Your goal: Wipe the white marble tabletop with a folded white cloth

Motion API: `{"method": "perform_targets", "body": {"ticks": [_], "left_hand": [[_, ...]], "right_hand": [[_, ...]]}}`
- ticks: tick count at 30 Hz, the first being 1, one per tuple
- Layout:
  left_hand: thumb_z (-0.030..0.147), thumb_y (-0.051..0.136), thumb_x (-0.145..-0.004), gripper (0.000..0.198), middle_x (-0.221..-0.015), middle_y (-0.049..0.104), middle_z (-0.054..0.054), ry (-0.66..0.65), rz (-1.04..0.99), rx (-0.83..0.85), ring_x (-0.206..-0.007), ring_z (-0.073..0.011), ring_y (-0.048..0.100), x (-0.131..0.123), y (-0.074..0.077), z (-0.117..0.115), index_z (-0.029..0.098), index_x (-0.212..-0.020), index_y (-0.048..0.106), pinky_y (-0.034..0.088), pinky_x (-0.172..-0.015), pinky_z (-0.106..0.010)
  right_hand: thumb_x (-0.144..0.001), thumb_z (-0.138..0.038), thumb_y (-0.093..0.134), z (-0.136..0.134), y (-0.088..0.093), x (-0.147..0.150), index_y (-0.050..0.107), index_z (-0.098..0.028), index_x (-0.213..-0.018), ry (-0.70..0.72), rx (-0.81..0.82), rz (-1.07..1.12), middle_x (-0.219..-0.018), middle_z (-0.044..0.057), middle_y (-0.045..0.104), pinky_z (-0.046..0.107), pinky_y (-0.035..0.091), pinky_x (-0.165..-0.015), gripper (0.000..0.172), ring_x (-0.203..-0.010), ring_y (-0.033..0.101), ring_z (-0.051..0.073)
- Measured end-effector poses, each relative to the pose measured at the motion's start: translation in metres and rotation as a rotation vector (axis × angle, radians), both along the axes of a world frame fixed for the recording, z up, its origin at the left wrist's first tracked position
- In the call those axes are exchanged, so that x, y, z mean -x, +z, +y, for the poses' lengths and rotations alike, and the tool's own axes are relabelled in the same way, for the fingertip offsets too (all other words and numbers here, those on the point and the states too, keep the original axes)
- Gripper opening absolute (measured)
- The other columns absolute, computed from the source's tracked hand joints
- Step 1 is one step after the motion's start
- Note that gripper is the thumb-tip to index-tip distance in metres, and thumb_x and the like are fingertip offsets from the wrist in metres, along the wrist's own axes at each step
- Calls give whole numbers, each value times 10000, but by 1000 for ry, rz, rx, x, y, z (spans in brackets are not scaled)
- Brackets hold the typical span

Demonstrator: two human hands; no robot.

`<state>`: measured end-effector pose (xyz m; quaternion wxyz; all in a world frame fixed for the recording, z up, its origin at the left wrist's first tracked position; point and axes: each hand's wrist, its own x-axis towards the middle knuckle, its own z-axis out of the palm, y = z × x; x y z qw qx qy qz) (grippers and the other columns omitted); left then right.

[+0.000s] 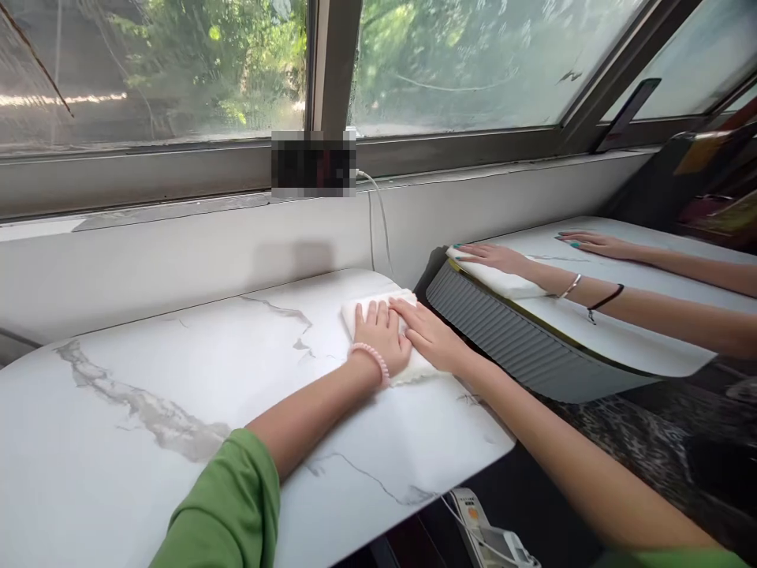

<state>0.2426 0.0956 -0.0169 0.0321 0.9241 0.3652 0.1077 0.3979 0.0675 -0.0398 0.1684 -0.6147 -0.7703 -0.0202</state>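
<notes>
A folded white cloth (421,371) lies flat on the white marble-patterned table (248,371), close to its right end. Pressed palm-down on the cloth is my left hand (383,338), its fingers stretched forward and a pink beaded bracelet (372,359) around the wrist. My right hand (434,335) also rests flat on the cloth, just right of the left one, with its fingers extended toward it. The two hands touch or slightly overlap at the fingers and cover much of the cloth.
On a second marble-patterned table (639,323) at right, another person's hand (497,256) lies on a white cloth; their other hand (609,244) rests on the tabletop. Windows run along the back. A power strip (473,521) and cables sit below the near table edge.
</notes>
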Motion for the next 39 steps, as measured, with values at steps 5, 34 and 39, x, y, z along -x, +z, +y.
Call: {"method": "perform_targets", "body": {"ticks": [5,34,39], "left_hand": [[343,274,-928,587,-1463,331,-189,-154,-3,-51,-1360,-338,251,12,2,-70,-4,-1399,325,141,-1118,-535],[254,245,-936,483,-1465,368,-70,162,-76,54,-1360,-191,286,68,-4,103,137,-1383,384,127,-1150,-404],[255,232,-943,471,-1467,358,-80,198,-26,28,-1355,-197,283,75,1,129,142,-1373,387,130,-1143,-399]], "right_hand": [[-887,-181,265,-90,-3,6,236,-201,-1443,-21,-59,-8,-1463,98,369,489,301,-1093,558,-1359,313,211],[-847,-206,289,108,11,91,411,-99,-1334,-72,35,78,-1431,114,414,462,254,-1105,513,-1346,329,225],[-828,-183,321,140,9,96,461,-135,-1268,-25,-25,117,-1353,112,498,460,277,-1079,465,-1252,434,227]]}}
